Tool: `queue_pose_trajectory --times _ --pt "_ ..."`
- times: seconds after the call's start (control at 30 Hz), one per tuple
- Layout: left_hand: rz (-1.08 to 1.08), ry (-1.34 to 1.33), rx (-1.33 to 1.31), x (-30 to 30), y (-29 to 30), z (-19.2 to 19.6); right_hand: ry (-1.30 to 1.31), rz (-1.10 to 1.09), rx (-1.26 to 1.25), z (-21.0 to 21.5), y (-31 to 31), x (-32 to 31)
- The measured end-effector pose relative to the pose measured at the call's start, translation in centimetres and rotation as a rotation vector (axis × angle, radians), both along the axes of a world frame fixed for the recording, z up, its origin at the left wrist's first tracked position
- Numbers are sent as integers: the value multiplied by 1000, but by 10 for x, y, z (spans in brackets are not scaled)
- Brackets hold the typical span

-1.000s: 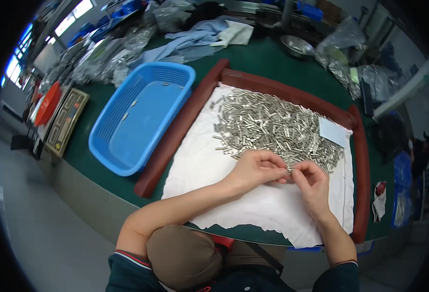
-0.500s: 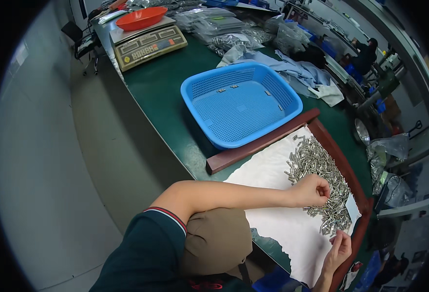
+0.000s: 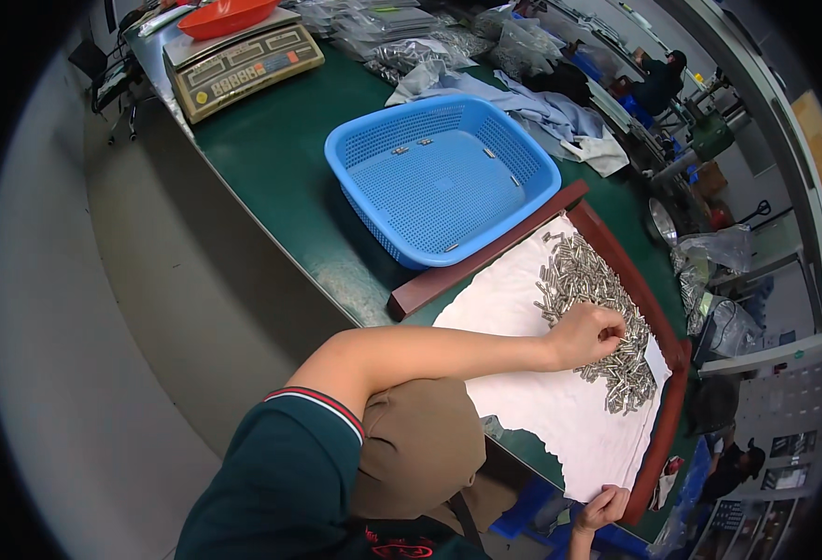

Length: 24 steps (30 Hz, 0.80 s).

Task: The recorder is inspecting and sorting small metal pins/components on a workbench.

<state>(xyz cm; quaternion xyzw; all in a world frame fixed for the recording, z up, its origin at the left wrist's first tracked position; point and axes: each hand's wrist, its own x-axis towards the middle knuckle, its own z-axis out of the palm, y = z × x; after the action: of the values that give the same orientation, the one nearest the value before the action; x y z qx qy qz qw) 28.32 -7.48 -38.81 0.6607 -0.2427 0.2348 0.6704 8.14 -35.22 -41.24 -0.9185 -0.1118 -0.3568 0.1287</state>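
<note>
My left hand (image 3: 586, 336) is over a pile of small silvery metal pins (image 3: 574, 280), its fingers curled into a pinch. Whatever it pinches, if anything, is too small to make out. Beneath the pile lies a white cloth (image 3: 513, 317). My right hand (image 3: 602, 509) is at the cloth's near right corner, apart from the pile, with its fingers bent together. I cannot see what they hold. Beyond the cloth stands a blue perforated basket (image 3: 420, 257) with several small metal pieces inside.
Dark red bars (image 3: 490, 250) edge the cloth at the far side and right. A scale (image 3: 243, 70) with an orange dish (image 3: 227, 17) stands at the back left of the green table (image 3: 271, 201). Plastic bags (image 3: 523, 47) and a blue garment (image 3: 541, 117) lie behind the basket. Other people (image 3: 658, 84) sit farther off.
My right hand has moved from the near end of the pile toward me, to the cloth's corner. My left hand stays over the pins. The view has shifted slightly.
</note>
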Motion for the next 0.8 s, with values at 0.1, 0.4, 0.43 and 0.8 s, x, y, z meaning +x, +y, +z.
queue_pose_trajectory --times 0.1,0.4,0.43,0.8 --pt "-20 28 -23 1 5 0 6 -3 2 -1 0 1" --pt "-65 181 -50 -2 15 8 22 5 8 2 -3 -6" --pt "-91 195 -64 -1 17 8 10 -3 10 3 -2 -7" --pt "-169 284 -58 4 24 0 -125 42 24 9 7 5"
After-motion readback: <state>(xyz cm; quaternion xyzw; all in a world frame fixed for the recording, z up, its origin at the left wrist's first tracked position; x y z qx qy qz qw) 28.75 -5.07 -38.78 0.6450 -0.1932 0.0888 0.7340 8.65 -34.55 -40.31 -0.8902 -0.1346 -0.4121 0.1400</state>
